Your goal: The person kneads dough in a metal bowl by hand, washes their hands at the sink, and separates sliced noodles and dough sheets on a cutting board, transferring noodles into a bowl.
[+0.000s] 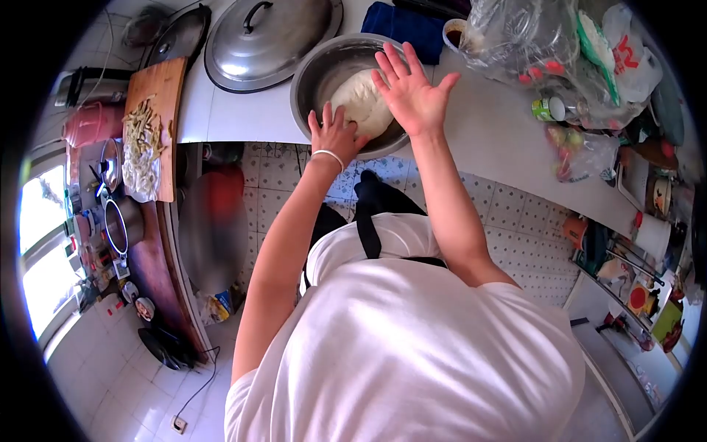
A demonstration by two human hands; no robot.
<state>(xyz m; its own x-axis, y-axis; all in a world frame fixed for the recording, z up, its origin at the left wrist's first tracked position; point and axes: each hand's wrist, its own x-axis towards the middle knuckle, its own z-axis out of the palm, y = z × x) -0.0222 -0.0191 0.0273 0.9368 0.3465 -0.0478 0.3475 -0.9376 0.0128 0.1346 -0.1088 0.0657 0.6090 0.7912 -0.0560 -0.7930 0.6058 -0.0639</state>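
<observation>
A pale lump of dough (361, 99) lies in a wide metal basin (309, 85) on the white counter. My left hand (337, 136), with a light bracelet at the wrist, reaches over the basin's near left side; its fingers are spread and its fingertips rest at the dough's edge. Raised above the right rim of the basin is my right hand (416, 92), palm turned up toward the camera, fingers spread wide, holding nothing. It covers part of the dough and the rim behind it.
A large metal lid (269, 37) lies left of the basin, and a dark blue cloth (403, 29) behind it. Cut strips of food cover a wooden board (177, 96) at left. Plastic bags (515, 40) and a green can (545, 110) stand on the right.
</observation>
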